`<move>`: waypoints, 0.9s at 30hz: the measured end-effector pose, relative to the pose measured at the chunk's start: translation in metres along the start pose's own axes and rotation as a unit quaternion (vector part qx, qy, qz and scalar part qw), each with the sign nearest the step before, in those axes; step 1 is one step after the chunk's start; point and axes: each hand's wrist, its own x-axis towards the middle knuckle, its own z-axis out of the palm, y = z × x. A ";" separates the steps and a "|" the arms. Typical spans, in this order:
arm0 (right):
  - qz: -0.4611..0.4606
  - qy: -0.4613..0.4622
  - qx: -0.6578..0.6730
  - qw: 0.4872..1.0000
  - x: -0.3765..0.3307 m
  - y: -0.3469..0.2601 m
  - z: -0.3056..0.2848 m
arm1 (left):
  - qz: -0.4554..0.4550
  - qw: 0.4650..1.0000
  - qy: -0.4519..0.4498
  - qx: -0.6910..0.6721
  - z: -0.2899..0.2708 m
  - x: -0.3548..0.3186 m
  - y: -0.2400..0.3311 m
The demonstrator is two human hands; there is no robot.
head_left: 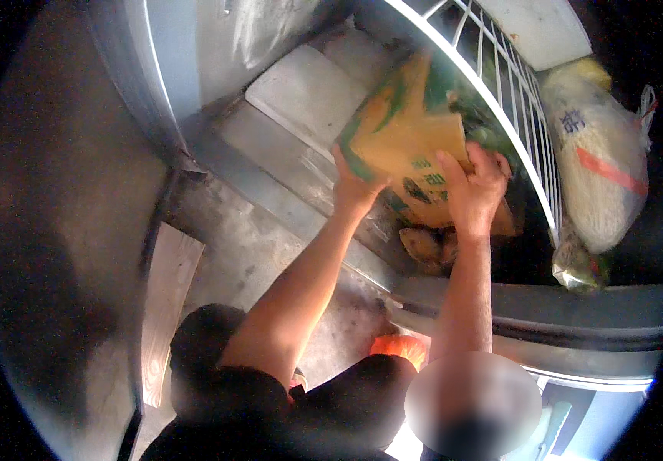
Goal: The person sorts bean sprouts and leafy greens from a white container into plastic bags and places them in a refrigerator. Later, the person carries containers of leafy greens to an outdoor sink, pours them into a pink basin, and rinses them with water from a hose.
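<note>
In the upper centre of the frame, a brown cardboard box with green printing (401, 146) sits tilted between the person's two bare hands. The left hand (356, 188) is at the box's lower left edge, its thumb lying along the near face; its other fingers are mostly hidden behind the cardboard, so how far they are bent cannot be told. The right hand (476, 184) is at the box's right side, thumb against a raised flap and fingers curled, partly closed, around its edge. Just beyond them, rounded green produce (491, 138) shows at the box's right side. Below the box, near the centre, lies a brown lumpy object (422, 244), too blurred to identify.

A curved white wire rack (540, 173) crosses the upper right, and right of it lies a clear plastic bag with pale contents and a red stripe (604, 169). A flat whitish panel with rounded corners (308, 96) lies at upper centre-left; a pale wooden board (170, 307) stands at lower left. An orange-red object (399, 348) shows at bottom centre, beside a dark-clothed knee (362, 392).
</note>
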 end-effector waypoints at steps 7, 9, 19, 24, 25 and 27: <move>0.048 -0.018 -0.011 0.999 0.016 0.003 0.012 | -0.018 0.999 -0.029 0.007 -0.002 0.014 0.000; 0.084 -0.046 -0.004 0.995 0.013 -0.002 0.006 | -0.040 0.996 -0.053 -0.054 -0.005 0.010 0.003; 0.027 -0.033 0.004 0.999 0.019 0.003 0.003 | -0.033 0.998 -0.056 -0.010 -0.010 0.010 0.009; 0.006 -0.050 -0.014 0.999 0.016 0.007 -0.001 | -0.059 0.995 -0.070 -0.031 -0.015 0.005 0.009; 0.014 -0.066 -0.017 0.998 0.012 0.005 -0.005 | -0.097 0.993 -0.066 -0.013 -0.017 0.003 0.010; -0.051 0.028 -0.005 0.998 -0.005 0.008 -0.009 | -0.137 0.987 -0.081 0.006 -0.021 0.001 0.017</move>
